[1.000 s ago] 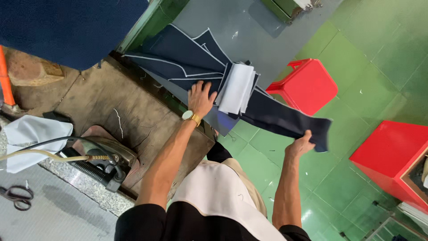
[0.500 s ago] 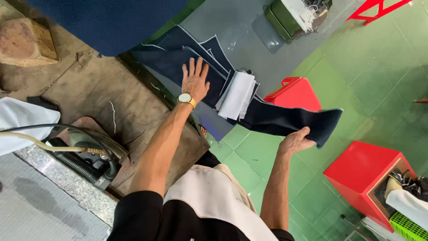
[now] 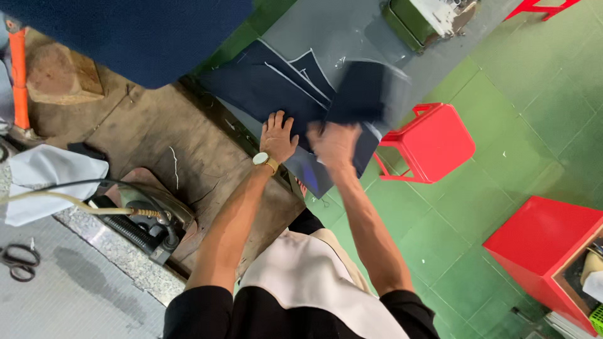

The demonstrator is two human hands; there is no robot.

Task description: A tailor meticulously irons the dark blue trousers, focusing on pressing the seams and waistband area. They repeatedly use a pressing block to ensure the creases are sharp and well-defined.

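Note:
My left hand [image 3: 278,135], with a wristwatch on the wrist, lies flat with fingers spread on a stack of dark navy fabric pieces [image 3: 264,88] at the edge of a brown padded pressing table [image 3: 157,157]. My right hand [image 3: 335,143] is blurred with motion and grips a folded dark navy fabric piece [image 3: 364,94], holding it over the stack just right of my left hand.
A steam iron [image 3: 147,210] with hose rests on the table near me. Scissors [image 3: 19,260] lie at the lower left. A white cloth [image 3: 47,179] sits at left. Red plastic stools [image 3: 433,143] [image 3: 546,251] stand on the green floor. A large navy cloth [image 3: 138,31] hangs above.
My right hand swung the navy piece from low on the right up and left over the stack. The left hand stayed pressed on the fabric.

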